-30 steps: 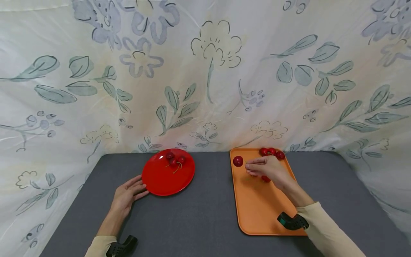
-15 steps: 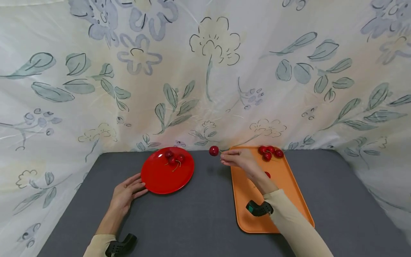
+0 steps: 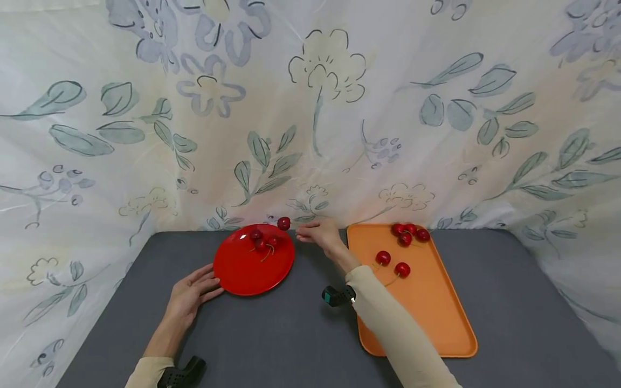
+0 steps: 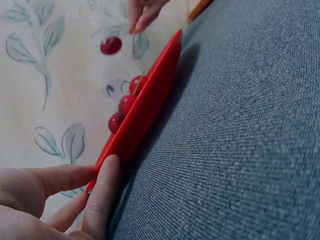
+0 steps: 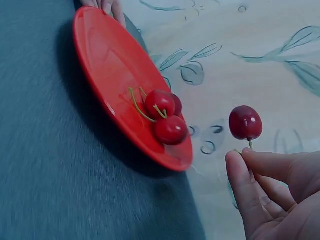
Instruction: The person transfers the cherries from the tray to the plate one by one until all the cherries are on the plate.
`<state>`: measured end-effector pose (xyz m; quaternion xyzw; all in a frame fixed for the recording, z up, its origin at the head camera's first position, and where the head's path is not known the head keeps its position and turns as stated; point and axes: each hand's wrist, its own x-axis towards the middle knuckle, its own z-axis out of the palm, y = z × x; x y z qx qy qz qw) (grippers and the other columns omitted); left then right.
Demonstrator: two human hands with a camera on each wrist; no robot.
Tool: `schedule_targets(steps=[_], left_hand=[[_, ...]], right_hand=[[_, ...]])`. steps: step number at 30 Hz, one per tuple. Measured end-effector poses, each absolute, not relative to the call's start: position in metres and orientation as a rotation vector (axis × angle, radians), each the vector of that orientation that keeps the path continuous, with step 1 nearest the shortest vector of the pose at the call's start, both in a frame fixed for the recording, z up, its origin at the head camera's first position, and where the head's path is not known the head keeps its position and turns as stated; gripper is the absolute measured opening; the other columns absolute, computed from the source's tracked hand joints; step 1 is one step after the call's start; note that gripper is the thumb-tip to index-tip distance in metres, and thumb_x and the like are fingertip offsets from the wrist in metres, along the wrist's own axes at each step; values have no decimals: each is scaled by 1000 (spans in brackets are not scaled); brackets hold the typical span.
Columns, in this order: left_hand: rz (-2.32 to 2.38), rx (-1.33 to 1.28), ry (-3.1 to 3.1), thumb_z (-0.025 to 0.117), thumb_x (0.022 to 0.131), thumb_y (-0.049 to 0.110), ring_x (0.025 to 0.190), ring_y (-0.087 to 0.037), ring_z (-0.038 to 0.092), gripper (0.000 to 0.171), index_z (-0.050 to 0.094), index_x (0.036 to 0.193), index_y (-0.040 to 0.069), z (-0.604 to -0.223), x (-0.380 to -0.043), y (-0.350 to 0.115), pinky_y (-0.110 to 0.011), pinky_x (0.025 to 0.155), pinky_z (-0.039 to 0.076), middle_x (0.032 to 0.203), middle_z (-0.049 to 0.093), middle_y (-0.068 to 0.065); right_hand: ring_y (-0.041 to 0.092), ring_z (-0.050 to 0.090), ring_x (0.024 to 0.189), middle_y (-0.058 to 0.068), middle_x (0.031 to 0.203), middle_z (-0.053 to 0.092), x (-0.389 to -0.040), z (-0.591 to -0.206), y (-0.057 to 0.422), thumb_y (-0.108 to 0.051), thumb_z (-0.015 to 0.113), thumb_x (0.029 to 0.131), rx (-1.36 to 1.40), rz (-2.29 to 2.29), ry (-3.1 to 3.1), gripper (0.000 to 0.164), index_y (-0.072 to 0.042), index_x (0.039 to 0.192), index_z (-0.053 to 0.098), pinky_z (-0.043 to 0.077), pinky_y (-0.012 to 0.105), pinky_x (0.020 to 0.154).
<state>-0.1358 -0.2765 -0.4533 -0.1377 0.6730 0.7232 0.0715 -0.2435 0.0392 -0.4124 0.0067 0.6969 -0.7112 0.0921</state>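
Observation:
My right hand (image 3: 320, 233) pinches a dark red cherry (image 5: 245, 123) by its stem between thumb and fingertips. That cherry is held up in the air near the plate's far right rim. On the round red plate (image 3: 247, 272) lie three cherries (image 3: 261, 244) with stems, grouped toward the far side. My left hand (image 3: 190, 293) rests at the plate's near left rim. Its fingers (image 4: 102, 192) reach out fairly straight and touch the edge. The right wrist view shows the held cherry upright above the fingertips, apart from the plate.
To the right lies an orange rectangular tray (image 3: 422, 307), partly covered by my right forearm. Several cherries (image 3: 405, 239) cluster at its far end, with two more cherries (image 3: 402, 270) nearer its middle. A dark grey tabletop (image 3: 271, 339) meets a floral cloth (image 3: 320, 134) behind.
My right hand picked up a cherry from the tray and carried it left, over the gap, to the plate's far right edge. My left hand stayed at the plate.

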Motion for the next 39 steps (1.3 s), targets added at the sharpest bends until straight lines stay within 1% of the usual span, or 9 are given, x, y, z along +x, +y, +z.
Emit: schedule_targets(steps=[3,7,10,15,21,26,31,35,39], left_hand=[[2176,-408,2035,55,100,7,99,-5,66,58,31,152,2,-455,-138,-277,-32,89,57,140,51,-11],[2191,-414,2027,55,100,6,98,-6,66,58,31,152,1,-455,-137,-278,-32,88,57,133,57,-6],[2203,-417,2007,55,100,5,98,-6,66,57,31,152,1,-457,-136,-278,-32,88,57,128,59,-2],[2218,-421,1995,54,100,4,98,-7,66,56,32,151,0,-457,-137,-277,-33,89,57,130,58,-4],[2225,-432,1986,53,100,3,98,-7,67,55,32,151,0,-456,-137,-277,-34,89,57,132,57,-6],[2224,-440,1985,53,100,3,98,-7,67,55,32,151,0,-457,-137,-279,-33,88,57,134,55,-8],[2227,-448,1990,53,100,3,97,-7,67,55,33,151,0,-457,-138,-279,-33,88,57,134,56,-8],[2227,-441,1994,53,100,3,98,-7,67,55,33,151,0,-457,-139,-278,-33,88,57,135,55,-9],[2230,-439,1989,54,100,2,98,-7,67,55,33,151,0,-457,-139,-278,-33,88,57,135,55,-8]], right_hand=[[17,72,71,24,98,70,-250,-415,28,4,68,88,50,-2109,2072,21,15,106,69,59,36,80],[25,73,76,25,98,70,-256,-419,14,5,68,88,78,-2087,2095,21,15,106,69,59,37,80],[26,73,77,25,95,71,-258,-423,6,3,69,87,94,-2048,2151,20,15,104,70,60,34,76],[25,73,73,22,90,71,-258,-431,-4,3,71,87,128,-2005,2231,16,13,99,72,60,26,66],[27,73,74,22,88,71,-256,-435,-14,2,71,86,167,-2009,2260,14,12,97,73,60,28,67],[23,72,67,19,83,72,-253,-433,-22,-1,72,87,154,-1852,2449,11,9,91,76,60,25,63],[21,71,64,16,78,72,-250,-431,-28,0,71,86,67,-1716,2587,10,8,84,76,59,22,59],[21,71,62,16,74,72,-249,-431,-31,1,72,85,44,-1671,2632,9,8,83,77,59,21,56],[19,71,61,15,74,72,-249,-431,-31,0,71,86,54,-1635,2652,9,7,83,77,58,21,56]])
